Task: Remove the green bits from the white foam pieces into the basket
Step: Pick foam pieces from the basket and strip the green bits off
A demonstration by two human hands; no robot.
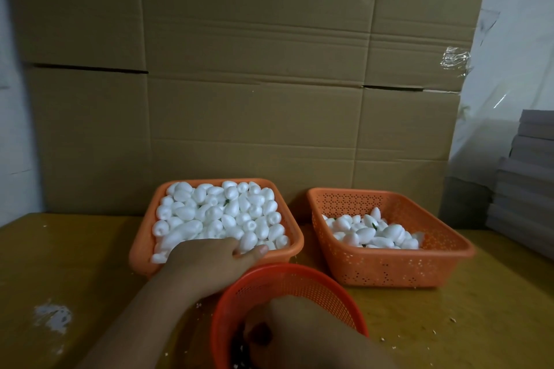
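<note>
The left orange basket (141,244) is heaped with white egg-shaped foam pieces (220,210), and a few green bits (227,201) show between them. My left hand (209,260) reaches over its near rim, with the fingers curled down into the pile around a foam piece and the thumb lying along the rim. The right orange basket (389,266) holds a smaller layer of foam pieces (374,234). My right hand (302,332) is inside the round red basket (287,281) at the bottom, fingers curled over dark bits (239,349); its grasp is hidden in shadow.
All three baskets stand on a yellow-brown table (75,263) strewn with white crumbs (52,316). A wall of cardboard boxes (254,84) rises just behind the baskets. Grey stacked sheets (524,183) sit at the right edge.
</note>
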